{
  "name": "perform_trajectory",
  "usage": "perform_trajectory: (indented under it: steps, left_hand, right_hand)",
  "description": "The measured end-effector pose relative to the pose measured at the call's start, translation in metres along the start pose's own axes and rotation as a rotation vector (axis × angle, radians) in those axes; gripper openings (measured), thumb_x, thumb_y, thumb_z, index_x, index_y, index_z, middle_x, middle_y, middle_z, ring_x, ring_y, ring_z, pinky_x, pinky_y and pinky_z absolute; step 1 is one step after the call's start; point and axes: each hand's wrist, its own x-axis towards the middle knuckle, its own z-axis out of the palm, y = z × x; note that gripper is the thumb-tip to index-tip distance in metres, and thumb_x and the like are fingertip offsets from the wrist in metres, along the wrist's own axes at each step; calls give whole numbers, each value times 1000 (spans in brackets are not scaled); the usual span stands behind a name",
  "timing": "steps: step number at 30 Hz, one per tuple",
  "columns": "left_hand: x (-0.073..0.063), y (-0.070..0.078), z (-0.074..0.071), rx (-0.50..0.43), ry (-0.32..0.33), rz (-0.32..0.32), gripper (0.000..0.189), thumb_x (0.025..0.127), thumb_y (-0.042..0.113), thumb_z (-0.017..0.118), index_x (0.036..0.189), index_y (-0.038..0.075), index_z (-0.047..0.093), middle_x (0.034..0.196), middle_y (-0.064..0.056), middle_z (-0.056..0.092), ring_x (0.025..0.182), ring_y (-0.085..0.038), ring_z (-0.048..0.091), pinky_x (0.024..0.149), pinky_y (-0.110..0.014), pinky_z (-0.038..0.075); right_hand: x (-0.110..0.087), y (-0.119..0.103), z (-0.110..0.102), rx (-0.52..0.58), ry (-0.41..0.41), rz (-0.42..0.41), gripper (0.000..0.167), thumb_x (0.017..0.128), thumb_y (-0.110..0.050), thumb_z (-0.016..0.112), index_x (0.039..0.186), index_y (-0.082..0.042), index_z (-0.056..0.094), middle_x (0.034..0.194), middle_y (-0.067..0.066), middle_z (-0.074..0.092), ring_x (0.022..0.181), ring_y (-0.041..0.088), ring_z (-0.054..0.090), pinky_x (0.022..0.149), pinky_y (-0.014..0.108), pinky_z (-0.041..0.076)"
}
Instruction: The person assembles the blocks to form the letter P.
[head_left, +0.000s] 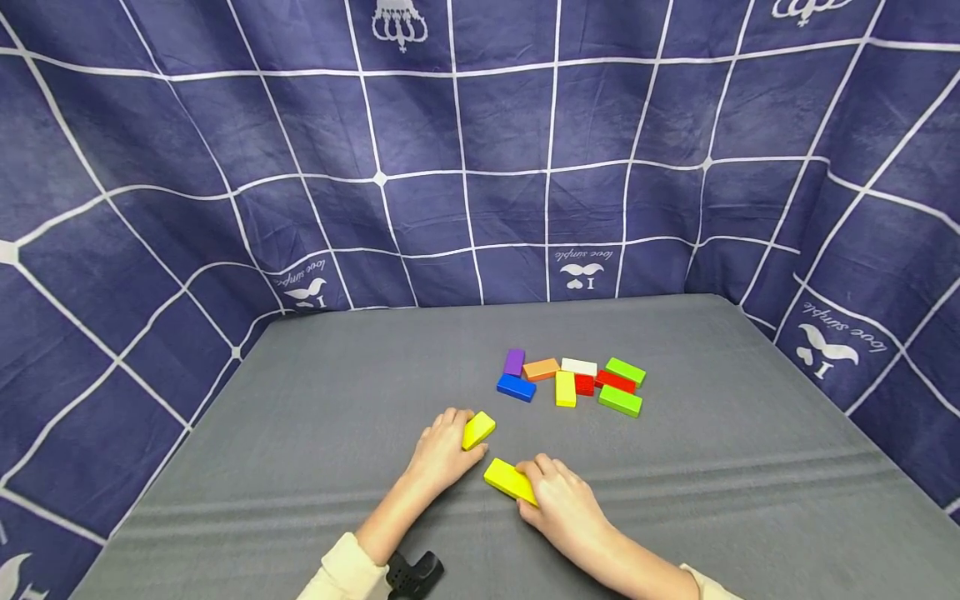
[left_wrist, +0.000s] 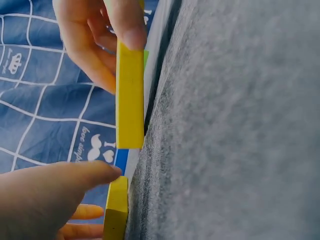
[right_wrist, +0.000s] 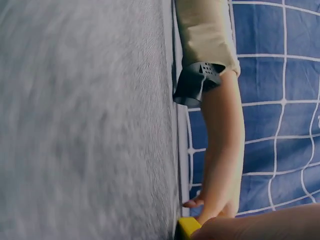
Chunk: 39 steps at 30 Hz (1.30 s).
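My left hand (head_left: 442,448) holds a yellow block (head_left: 480,428) lying on the grey cloth, its fingers along the far side and thumb by the near end. In the left wrist view that thumb lies near the block's upper end. Nearer the front, my right hand (head_left: 564,504) grips one end of a second yellow block (head_left: 510,481) between thumb and fingers. The free end of this block points toward the left hand, a short gap from it. The right wrist view shows just a corner of a yellow block (right_wrist: 188,226).
Farther back lies a loose cluster: purple block (head_left: 514,362), blue block (head_left: 516,387), orange block (head_left: 542,369), white block (head_left: 579,367), another yellow block (head_left: 566,389), plus red and green ones (head_left: 620,401). A blue checked curtain (head_left: 510,208) hangs behind the grey-covered table (head_left: 360,375).
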Motion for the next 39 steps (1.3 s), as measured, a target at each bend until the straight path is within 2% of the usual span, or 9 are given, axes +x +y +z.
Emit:
perform_trajectory:
  steps: [5,8,13,18,21,27,30,33,39]
  left_hand:
    - [-10,4,-7,-3,16,123,47,82,34,62,122,11,52,117,-7,53,107,-24,49,84,-42,40]
    - [-19,9,-10,-36,1,195,39,84,33,60,117,13,56,113,-3,56,105,-20,51,86,-41,41]
    - [-35,16,-14,-60,-110,274,26,84,33,60,104,16,60,103,5,57,94,-12,54,82,-36,44]
    - [-46,17,-15,-99,-228,311,30,84,34,59,107,16,60,110,6,53,98,-12,54,83,-33,47]
    - [-50,16,-16,-133,-269,325,33,85,36,58,111,16,58,117,4,50,103,-13,53,85,-32,48]
    - [-55,14,-17,-151,-311,335,42,83,43,59,115,18,54,128,1,44,115,-17,49,88,-36,47]
    - [-57,15,-15,-124,-313,341,49,79,49,62,117,21,50,132,-1,42,119,-20,46,86,-40,48]
    - [-59,18,-11,-91,-299,337,58,75,55,63,119,22,47,136,-4,40,122,-22,44,85,-44,48]
    - [-63,23,-1,-29,-240,315,68,72,63,62,119,18,44,140,-9,37,126,-25,41,93,-46,43]
  right_hand:
    - [1,-4,5,-21,-40,20,35,69,-23,74,100,-11,63,82,-1,54,67,12,50,49,29,45]
    - [1,-8,7,-33,-69,27,38,69,-26,75,102,-11,62,82,0,53,64,13,49,45,28,43]
    - [0,-16,11,-97,-12,2,44,64,-30,78,99,-10,62,78,0,52,58,14,49,41,29,41]
    - [0,-20,13,-111,-1,-15,46,62,-30,77,99,-7,61,75,1,49,56,15,48,40,29,40]
    - [2,-17,8,3,-121,-11,52,64,-29,75,107,-3,59,81,2,50,60,15,49,45,29,42]
    - [15,4,-10,437,-470,23,62,73,-24,68,125,3,48,99,4,52,69,9,47,56,21,39]
    - [24,16,-15,565,-556,30,56,76,-13,61,126,5,46,103,7,54,75,9,52,61,21,42]
    - [32,24,-13,602,-531,37,48,79,-7,56,124,6,47,106,12,57,83,16,57,68,28,47]
    - [45,32,7,542,-316,134,41,82,-12,59,120,1,53,108,12,58,92,21,57,78,39,48]
